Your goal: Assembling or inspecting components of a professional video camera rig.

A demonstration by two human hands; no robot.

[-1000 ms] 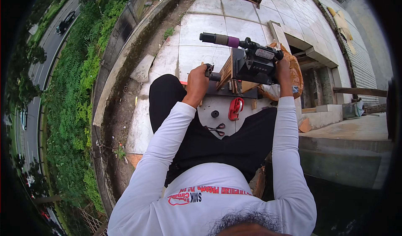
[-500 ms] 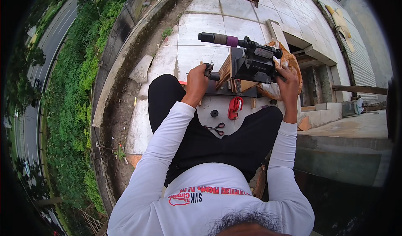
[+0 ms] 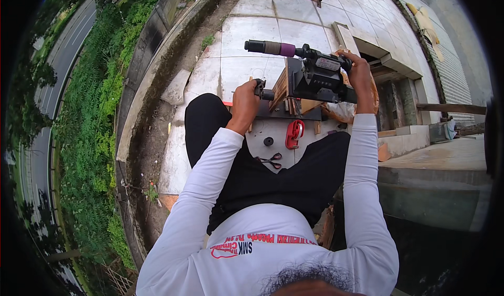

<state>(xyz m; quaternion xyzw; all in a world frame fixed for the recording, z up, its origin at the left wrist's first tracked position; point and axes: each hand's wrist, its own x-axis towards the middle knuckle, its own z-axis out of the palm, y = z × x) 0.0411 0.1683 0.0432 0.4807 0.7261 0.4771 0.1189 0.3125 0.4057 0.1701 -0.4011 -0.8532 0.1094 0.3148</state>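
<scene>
Head cam only: main chg vs. half a sec ago is the right hand [image 3: 360,78], now up at the upper R end of the black machine [image 3: 319,75]; prev frame had it lower, nearer the machine's bottom R corner, and 1 s ago it was between the two, approx. Reads as hand going round that end, i.e. turning work in progress, my guess; can't confirm the rod turns. R fingers are curled at the end knob, but contact pt is hidden, so can't tell if it's a firm grip or just resting. Left hand [image 3: 245,107] is basically unchanged: fingers wrapped round a dark hand tool [image 3: 266,94], its cyl. end sticking out R. Machine sits ahead of the person, atop a wooden stand [image 3: 280,88], w/ rod [image 3: 278,49] pointing L, purple + tan bands on it. Faint thin line [image 3: 266,69] shows btwn L hand and rod; ends too fine to trace. Red dispenser [image 3: 294,135], scissors [image 3: 270,161] and small black disc [image 3: 269,141] lie on floor btwn the legs, same spots, untouched.
</scene>
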